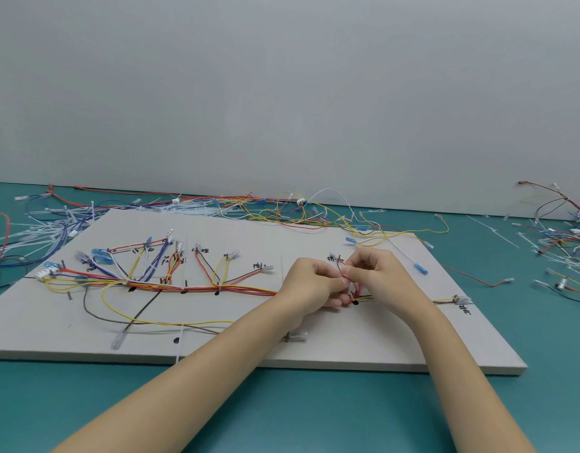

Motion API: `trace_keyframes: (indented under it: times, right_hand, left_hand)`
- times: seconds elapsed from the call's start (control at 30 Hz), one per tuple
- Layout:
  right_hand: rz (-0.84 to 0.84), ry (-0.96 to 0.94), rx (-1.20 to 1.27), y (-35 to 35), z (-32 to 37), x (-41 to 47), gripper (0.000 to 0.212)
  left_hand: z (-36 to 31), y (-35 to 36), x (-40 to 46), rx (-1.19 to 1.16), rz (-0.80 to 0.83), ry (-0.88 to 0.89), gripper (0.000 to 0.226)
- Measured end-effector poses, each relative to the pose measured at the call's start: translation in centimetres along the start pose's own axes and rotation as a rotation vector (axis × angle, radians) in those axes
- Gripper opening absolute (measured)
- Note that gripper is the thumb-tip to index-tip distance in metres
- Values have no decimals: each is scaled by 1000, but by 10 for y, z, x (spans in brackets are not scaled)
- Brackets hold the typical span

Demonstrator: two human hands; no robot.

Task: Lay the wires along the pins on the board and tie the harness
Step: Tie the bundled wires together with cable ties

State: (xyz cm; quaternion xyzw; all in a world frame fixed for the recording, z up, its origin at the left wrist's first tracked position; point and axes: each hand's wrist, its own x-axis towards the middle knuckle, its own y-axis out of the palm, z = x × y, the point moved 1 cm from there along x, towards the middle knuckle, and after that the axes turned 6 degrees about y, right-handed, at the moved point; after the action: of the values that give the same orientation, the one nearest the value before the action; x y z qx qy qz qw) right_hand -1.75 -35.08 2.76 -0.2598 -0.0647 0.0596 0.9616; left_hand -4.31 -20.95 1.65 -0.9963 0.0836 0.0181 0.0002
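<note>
A grey board (389,341) lies flat on the teal table. A bundle of red, orange, yellow and brown wires (197,288) runs left to right across it past dark pins, with branches fanning up to clear and blue connectors. My left hand (309,284) and my right hand (378,276) meet over the bundle's right part, fingertips pinched together on thin wires there. Whether a cable tie is between my fingers I cannot tell. A yellow-and-brown pair continues right to a clear connector (461,300).
Loose yellow and brown wires loop over the board's front left (144,317). Spare wires and white cable ties are heaped behind the board (216,206), at the far left (37,230) and at the right edge (566,233). A grey wall rises behind.
</note>
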Motion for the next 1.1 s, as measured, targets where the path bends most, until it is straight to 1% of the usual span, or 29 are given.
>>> trace_keyframes:
  times: [0.23,0.5,0.77,0.93,1.1]
  right_hand:
    - [-3,1,-21,0,-1,0,12]
    - [12,-13,-32,0,-3,0,13]
    - [-8,-1,2,-1,-1,0,12]
    - [39,57,-2,-5,-2,-2,9]
    - [32,18,-27,-6,2,-3,9]
  left_hand:
    - [-1,0,-1,5,-5,1,13]
    - [0,1,-2,12,-4,-11,6]
    - [1,1,-1,28,0,-10,14]
    - [1,1,-1,40,2,-9,7]
    - [3,1,0,54,3,0,13]
